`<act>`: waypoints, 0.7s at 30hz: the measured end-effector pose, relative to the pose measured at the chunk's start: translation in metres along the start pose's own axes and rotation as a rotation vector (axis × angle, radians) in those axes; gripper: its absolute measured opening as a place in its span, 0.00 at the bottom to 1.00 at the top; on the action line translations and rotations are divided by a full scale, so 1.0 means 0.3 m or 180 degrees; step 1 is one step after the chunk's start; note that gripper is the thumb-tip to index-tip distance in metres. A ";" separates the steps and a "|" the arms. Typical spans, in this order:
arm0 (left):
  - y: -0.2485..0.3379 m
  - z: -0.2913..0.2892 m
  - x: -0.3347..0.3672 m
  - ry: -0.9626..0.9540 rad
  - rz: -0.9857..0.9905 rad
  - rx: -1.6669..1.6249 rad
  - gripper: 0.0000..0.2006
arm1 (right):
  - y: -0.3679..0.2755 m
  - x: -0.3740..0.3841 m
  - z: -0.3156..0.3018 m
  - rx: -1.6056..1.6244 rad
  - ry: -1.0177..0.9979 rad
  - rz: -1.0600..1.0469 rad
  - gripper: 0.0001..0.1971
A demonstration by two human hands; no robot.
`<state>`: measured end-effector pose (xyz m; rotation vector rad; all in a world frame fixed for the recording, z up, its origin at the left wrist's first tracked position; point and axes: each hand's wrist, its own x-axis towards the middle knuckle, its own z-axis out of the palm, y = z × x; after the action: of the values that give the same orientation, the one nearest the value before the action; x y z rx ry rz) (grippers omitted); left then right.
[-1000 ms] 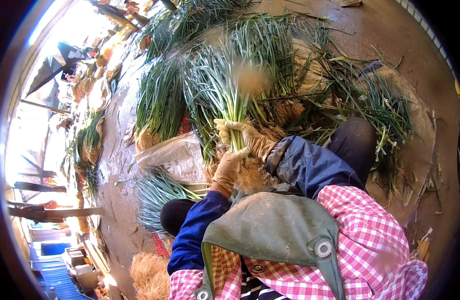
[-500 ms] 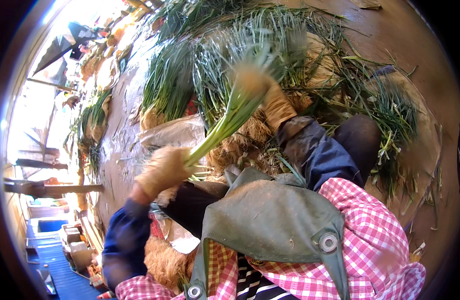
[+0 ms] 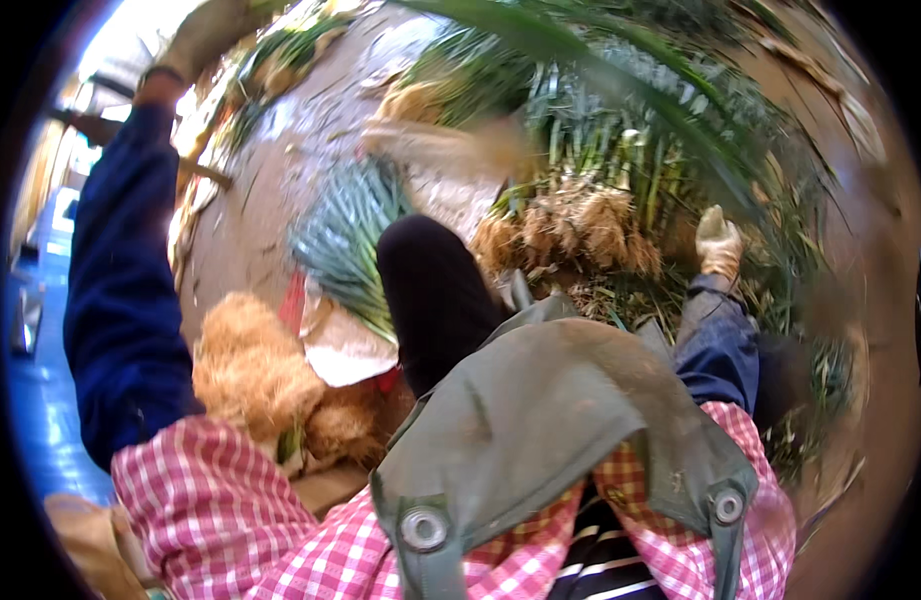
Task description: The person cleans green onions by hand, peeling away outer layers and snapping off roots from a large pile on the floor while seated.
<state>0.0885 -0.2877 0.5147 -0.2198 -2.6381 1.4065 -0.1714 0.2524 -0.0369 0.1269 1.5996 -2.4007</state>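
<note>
My left hand (image 3: 212,40), in a tan glove, is raised at the upper left and cut by the picture's edge. It is closed around a bunch of green onions; its long blurred leaves (image 3: 580,45) sweep across the top, close to view. My right hand (image 3: 718,245), in a pale glove, is low beside the onion pile at the right, its fingers curled; whatever they may hold is hidden. Nearest it are green onions (image 3: 630,165) with shaggy tan roots (image 3: 595,225).
Another onion bundle (image 3: 350,225) lies left of my knee (image 3: 430,290), with a mass of tan roots (image 3: 255,365) nearer me. More onions (image 3: 470,75) lie farther off. Loose leaves (image 3: 780,430) litter the right. A blue ribbed surface (image 3: 55,390) runs along the far left.
My left hand has swung up and left with the onion bunch. My right hand has let go of that bunch and dropped to the right. My view has also shifted.
</note>
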 end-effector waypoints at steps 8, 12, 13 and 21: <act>-0.067 0.288 -0.556 -0.1127 -0.3947 -0.3788 0.13 | 0.103 0.067 -0.095 0.2267 -0.0197 0.1464 0.20; 0.323 0.608 -0.790 -0.0599 -0.4640 -0.4795 0.07 | 0.073 0.073 -0.162 0.1632 0.0096 0.1447 0.19; 0.481 0.678 -0.770 -0.0841 -0.4975 -0.5225 0.05 | 0.043 0.075 -0.195 0.1508 0.0201 0.1391 0.19; 1.779 0.896 -0.918 -0.2472 -0.7079 -0.5700 0.05 | 0.103 0.024 -0.205 0.0706 -0.0028 0.1760 0.18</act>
<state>0.3385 -0.2654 -0.0935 2.1771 -1.3002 -1.5551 -0.1745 0.2966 -0.0901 0.5238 1.0987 -2.1154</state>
